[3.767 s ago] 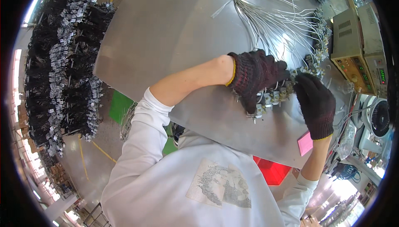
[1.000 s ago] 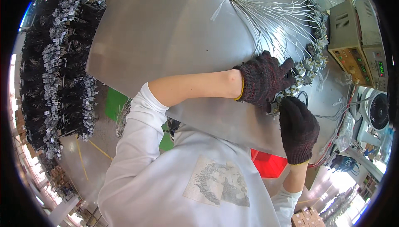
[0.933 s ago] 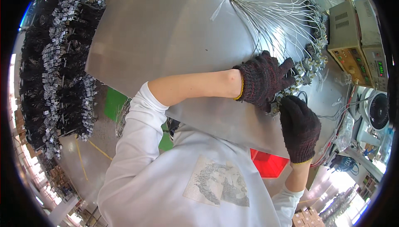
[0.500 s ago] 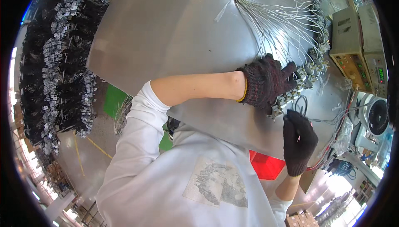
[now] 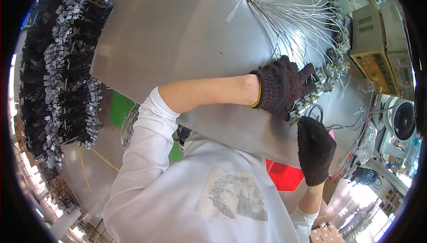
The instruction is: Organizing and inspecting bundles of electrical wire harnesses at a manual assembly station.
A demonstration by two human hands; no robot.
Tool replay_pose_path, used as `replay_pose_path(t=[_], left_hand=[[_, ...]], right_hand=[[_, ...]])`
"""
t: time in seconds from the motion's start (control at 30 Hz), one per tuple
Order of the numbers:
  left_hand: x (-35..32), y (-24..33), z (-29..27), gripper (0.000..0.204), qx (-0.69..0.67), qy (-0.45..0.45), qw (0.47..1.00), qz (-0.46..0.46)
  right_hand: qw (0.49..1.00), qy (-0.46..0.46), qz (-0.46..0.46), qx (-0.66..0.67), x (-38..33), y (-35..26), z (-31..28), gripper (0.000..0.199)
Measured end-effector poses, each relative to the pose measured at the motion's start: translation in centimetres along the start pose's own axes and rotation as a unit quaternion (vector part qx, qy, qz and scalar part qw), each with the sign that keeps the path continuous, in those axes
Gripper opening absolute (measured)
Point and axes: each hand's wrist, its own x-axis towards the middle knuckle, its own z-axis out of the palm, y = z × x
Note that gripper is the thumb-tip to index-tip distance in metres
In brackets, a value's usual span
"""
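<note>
My left hand (image 5: 284, 85), in a dark knitted glove with a yellow cuff, lies palm down across a row of small metal connectors (image 5: 318, 87). Its fingers are spread and hold the row against the table. Thin silvery wires (image 5: 284, 18) fan out from a tied bundle at the far side to these connectors. My right hand (image 5: 316, 151), gloved alike, is closed at the near end of the row, with its fingertips at the last connectors. What it pinches is hidden; a bit of pink (image 5: 331, 134) shows beside it.
The metal tabletop (image 5: 178, 34) carries the work. Bench instruments with displays (image 5: 376, 56) stand at the right, near a small white fan (image 5: 402, 120) and loose grey cables (image 5: 356, 125). A red bin (image 5: 282, 176) sits below the near edge. Dark hanging cable bundles (image 5: 58, 74) fill the left.
My right hand has moved slightly up and left, to the near end of the connector row. The left hand stays nearly still. The green digits on the rightmost instrument have dimmed.
</note>
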Motion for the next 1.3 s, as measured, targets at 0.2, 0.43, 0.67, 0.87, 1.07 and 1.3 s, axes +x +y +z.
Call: replay_pose_path(t=[0.2, 0.43, 0.67, 0.87, 1.07, 1.3], left_hand=[[-0.4, 0.4, 0.8, 0.11, 0.042, 0.018, 0.999, -0.005], [-0.2, -1.2, 0.4, 0.11, -0.036, 0.009, 0.999, 0.007], [-2.4, -5.9, -1.2, 0.114, -0.071, -0.017, 0.988, 0.138], [-0.2, -5.4, 0.7, 0.097, -0.085, 0.034, 0.988, 0.126], [0.9, -2.4, 1.6, 0.087, -0.081, 0.023, 0.995, 0.049], [1.2, 0.1, 4.2, 0.094, 0.003, 0.111, 0.994, 0.01]], right_hand=[[0.994, -0.019, -0.041, -0.097, 0.2, -1.4, -0.3, 0.025], [0.98, -0.07, -0.119, -0.146, 1.4, -1.1, -1.5, 0.029], [0.982, -0.042, -0.117, -0.143, 0.9, -0.6, -1.1, 0.03], [0.986, -0.06, -0.096, -0.125, 1.4, -0.6, -1.9, 0.027], [0.987, -0.091, -0.046, -0.126, 1.6, 0.0, -3.6, 0.023], [0.995, 0.041, 0.066, 0.066, 1.7, 0.2, -2.3, 0.021]])
